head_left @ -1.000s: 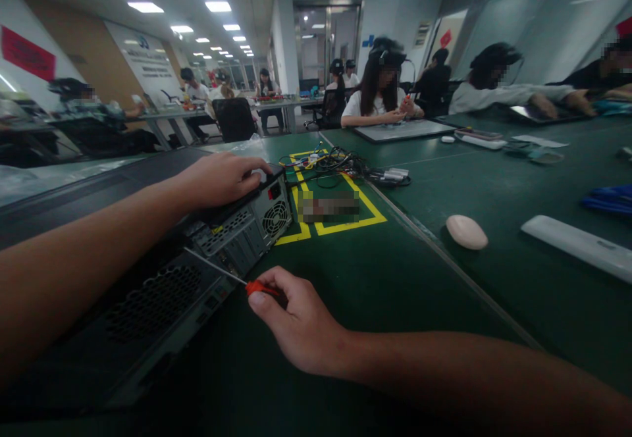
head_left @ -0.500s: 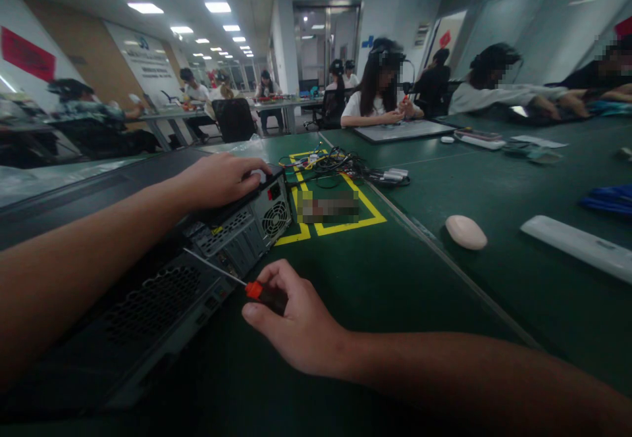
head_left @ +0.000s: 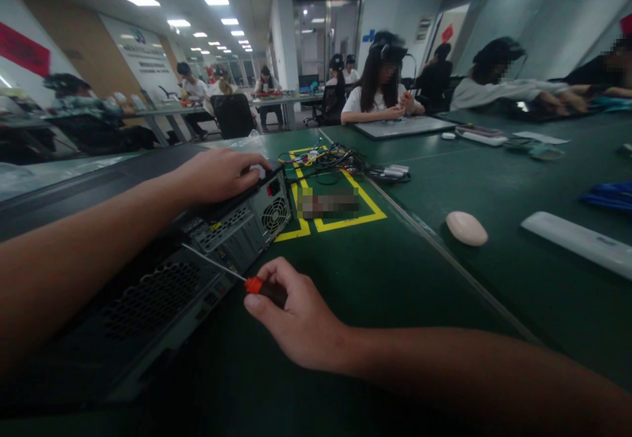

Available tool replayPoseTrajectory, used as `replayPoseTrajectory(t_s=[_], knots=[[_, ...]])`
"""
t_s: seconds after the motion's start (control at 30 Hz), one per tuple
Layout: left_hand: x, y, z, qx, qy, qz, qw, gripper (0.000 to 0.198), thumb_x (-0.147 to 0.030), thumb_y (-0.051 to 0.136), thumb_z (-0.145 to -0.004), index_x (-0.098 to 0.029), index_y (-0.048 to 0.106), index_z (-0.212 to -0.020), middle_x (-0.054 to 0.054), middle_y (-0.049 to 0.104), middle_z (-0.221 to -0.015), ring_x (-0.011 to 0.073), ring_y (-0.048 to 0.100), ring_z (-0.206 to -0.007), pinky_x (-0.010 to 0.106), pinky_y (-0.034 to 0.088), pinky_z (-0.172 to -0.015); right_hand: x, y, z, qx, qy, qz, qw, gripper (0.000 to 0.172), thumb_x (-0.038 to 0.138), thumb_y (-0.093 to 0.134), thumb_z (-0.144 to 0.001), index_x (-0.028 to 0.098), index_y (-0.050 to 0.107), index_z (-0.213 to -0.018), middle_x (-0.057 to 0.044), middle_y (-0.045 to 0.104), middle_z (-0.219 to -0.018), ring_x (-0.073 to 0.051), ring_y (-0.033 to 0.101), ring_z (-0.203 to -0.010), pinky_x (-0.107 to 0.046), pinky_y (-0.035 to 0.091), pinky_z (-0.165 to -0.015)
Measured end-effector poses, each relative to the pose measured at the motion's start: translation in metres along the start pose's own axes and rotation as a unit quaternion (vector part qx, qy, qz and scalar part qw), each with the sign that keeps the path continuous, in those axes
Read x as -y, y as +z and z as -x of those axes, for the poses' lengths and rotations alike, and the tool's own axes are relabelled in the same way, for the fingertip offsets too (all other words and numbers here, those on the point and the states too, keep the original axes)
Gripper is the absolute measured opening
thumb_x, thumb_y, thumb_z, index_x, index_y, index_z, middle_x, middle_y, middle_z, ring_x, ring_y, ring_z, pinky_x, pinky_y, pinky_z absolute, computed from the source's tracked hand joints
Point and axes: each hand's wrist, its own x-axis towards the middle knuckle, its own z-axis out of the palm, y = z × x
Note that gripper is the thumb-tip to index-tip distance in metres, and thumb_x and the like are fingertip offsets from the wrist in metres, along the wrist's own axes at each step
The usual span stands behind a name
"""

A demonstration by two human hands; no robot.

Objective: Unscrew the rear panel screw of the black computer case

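Note:
A black desktop computer case lies on the table at the left, its grey rear panel with a fan grille angled toward me. Across its top rests my left hand, open, with the fingers stretched to the rear edge. My right hand is closed around the dark and red handle of a screwdriver. The long thin shaft slants up and left to the case's rear edge. Whether the tip sits in a screw is too dark to tell.
Behind the case lies a tangle of cables beside yellow tape marking the green table. To the right are a pinkish oval object and a long white bar. Several people sit beyond, one person at a grey board.
My view has shifted slightly. Both hands keep nearly the same place, and the screwdriver still reaches the case's rear edge.

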Motion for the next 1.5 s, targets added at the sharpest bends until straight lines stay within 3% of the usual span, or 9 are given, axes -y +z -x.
replayPoseTrajectory(t_s=[0.3, 0.73, 0.97, 1.1, 1.2, 1.5], knots=[[-0.0006, -0.0013, -0.0003, 0.01, -0.004, 0.011, 1.0, 0.059, -0.043, 0.037, -0.104, -0.027, 0.075, -0.148, 0.012, 0.08, -0.096, 0.0323, 0.074, -0.094, 0.046, 0.052, -0.094, 0.0014, -0.0003, 0.0003, 0.005, 0.009, -0.003, 1.0, 0.018, 0.033, 0.074, -0.098, 0.023, 0.061, -0.103, 0.002, 0.065, -0.089, -0.017, 0.061, -0.082, -0.032, 0.048, -0.075], [-0.0006, -0.0034, 0.0016, 0.019, -0.001, -0.015, 1.0, 0.056, -0.039, 0.037, -0.109, -0.024, 0.07, -0.151, 0.008, 0.072, -0.096, 0.0241, 0.061, -0.088, 0.038, 0.046, -0.09, -0.0008, -0.0004, -0.0001, 0.013, 0.013, 0.004, 1.0, 0.016, 0.037, 0.07, -0.105, 0.021, 0.065, -0.103, 0.002, 0.065, -0.09, -0.015, 0.06, -0.08, -0.029, 0.046, -0.072], [0.0004, -0.003, 0.0017, 0.018, 0.003, -0.005, 1.0, 0.055, -0.039, 0.039, -0.109, -0.024, 0.071, -0.151, 0.01, 0.073, -0.096, 0.0246, 0.061, -0.085, 0.041, 0.045, -0.09, -0.0001, -0.0011, -0.0001, 0.015, -0.013, 0.031, 0.999, 0.023, 0.041, 0.06, -0.11, 0.022, 0.066, -0.097, 0.002, 0.061, -0.084, -0.017, 0.059, -0.081, -0.03, 0.045, -0.072], [-0.0003, -0.0027, 0.0023, 0.012, 0.004, -0.001, 1.0, 0.056, -0.038, 0.038, -0.109, -0.023, 0.071, -0.151, 0.01, 0.074, -0.098, 0.0232, 0.059, -0.084, 0.04, 0.045, -0.092, 0.0029, -0.0023, 0.0003, 0.002, -0.003, 0.019, 1.0, 0.02, 0.039, 0.074, -0.101, 0.023, 0.063, -0.109, 0.003, 0.064, -0.09, -0.017, 0.061, -0.082, -0.032, 0.047, -0.076], [0.0009, -0.0008, 0.0014, 0.009, 0.001, -0.003, 1.0, 0.056, -0.04, 0.038, -0.108, -0.023, 0.071, -0.15, 0.01, 0.075, -0.098, 0.0227, 0.059, -0.083, 0.039, 0.046, -0.091, 0.0035, -0.0029, -0.0003, 0.003, 0.002, 0.019, 1.0, 0.025, 0.035, 0.079, -0.094, 0.024, 0.059, -0.104, 0.005, 0.06, -0.088, -0.016, 0.058, -0.077, -0.031, 0.045, -0.072], [0.0046, 0.0006, 0.0, 0.013, 0.009, -0.004, 1.0, 0.063, -0.046, 0.032, -0.106, -0.024, 0.07, -0.151, 0.011, 0.071, -0.095, 0.0237, 0.056, -0.076, 0.042, 0.044, -0.087, 0.0034, -0.0024, -0.0013, 0.008, -0.003, 0.006, 1.0, 0.02, 0.033, 0.076, -0.096, 0.024, 0.059, -0.1, 0.004, 0.06, -0.088, -0.016, 0.058, -0.079, -0.032, 0.044, -0.074]])
